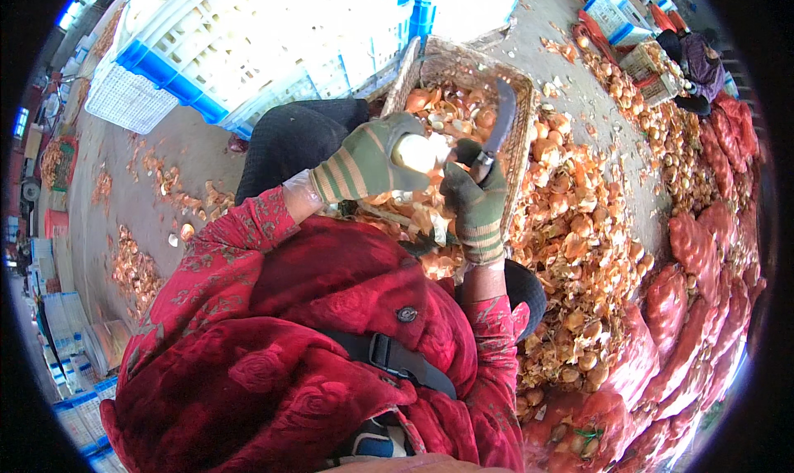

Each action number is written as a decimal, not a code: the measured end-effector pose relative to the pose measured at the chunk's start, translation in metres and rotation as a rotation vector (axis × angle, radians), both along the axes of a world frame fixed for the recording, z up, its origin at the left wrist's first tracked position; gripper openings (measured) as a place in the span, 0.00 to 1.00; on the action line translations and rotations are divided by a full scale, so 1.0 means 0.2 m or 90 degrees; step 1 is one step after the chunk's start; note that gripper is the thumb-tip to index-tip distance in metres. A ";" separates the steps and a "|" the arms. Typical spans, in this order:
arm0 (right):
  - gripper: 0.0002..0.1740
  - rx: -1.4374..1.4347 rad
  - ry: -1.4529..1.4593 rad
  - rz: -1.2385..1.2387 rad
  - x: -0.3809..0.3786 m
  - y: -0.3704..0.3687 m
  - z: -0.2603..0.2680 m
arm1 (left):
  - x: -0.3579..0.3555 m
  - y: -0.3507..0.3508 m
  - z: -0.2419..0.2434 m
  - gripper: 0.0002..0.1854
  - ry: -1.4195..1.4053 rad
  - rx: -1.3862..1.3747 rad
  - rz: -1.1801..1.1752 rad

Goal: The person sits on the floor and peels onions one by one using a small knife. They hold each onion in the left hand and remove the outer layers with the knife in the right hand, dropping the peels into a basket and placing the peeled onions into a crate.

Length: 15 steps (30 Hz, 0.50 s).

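My left hand, in a green glove with a striped cuff, grips a peeled white onion. Close by on the right, my gloved right hand is closed around the handle of a curved knife, its blade pointing up and away from me. A pale blurred piece lies between the onion and the right hand; I cannot tell whether it is onion or skin. Below both hands stands a basket holding onion skins and some onions.
Stacked white-and-blue plastic crates rise ahead on the left. A heap of onions and skins spreads along my right, beside red mesh sacks. Another person sits far right near a basket. Loose skins litter the floor at left.
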State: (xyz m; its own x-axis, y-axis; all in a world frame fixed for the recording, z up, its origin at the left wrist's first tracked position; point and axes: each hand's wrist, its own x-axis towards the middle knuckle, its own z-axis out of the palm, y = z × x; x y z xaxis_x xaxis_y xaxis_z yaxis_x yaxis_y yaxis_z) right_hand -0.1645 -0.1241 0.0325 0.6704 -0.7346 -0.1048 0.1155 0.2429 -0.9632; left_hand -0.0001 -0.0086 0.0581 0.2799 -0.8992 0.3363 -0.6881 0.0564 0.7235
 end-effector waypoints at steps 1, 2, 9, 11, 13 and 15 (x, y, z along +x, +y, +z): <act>0.19 0.014 0.013 0.033 0.00 0.00 0.01 | -0.02 0.00 0.00 0.31 0.009 0.013 -0.023; 0.14 0.009 0.048 0.057 0.00 0.00 0.01 | -0.04 0.00 0.01 0.32 0.021 0.073 -0.013; 0.07 0.220 -0.239 -0.056 -0.10 -0.01 0.12 | -0.10 -0.07 0.06 0.34 0.143 -0.126 -0.113; 0.10 0.191 -0.222 -0.086 -0.10 -0.01 0.13 | -0.14 -0.12 0.04 0.36 0.192 -0.124 -0.088; 0.12 0.147 -0.183 -0.042 -0.11 -0.02 0.13 | -0.20 -0.13 0.02 0.36 0.314 -0.082 -0.059; 0.11 0.109 -0.131 -0.031 -0.11 -0.02 0.11 | -0.20 -0.11 0.00 0.33 0.410 0.041 -0.023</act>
State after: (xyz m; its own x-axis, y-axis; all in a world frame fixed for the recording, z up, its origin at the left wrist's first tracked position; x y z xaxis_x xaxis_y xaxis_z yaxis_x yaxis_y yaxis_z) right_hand -0.1872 -0.1276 0.0544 0.6542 -0.7503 -0.0955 0.3204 0.3893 -0.8636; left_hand -0.0399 -0.0302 0.0578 0.3773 -0.9244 0.0559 -0.1134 0.0138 0.9935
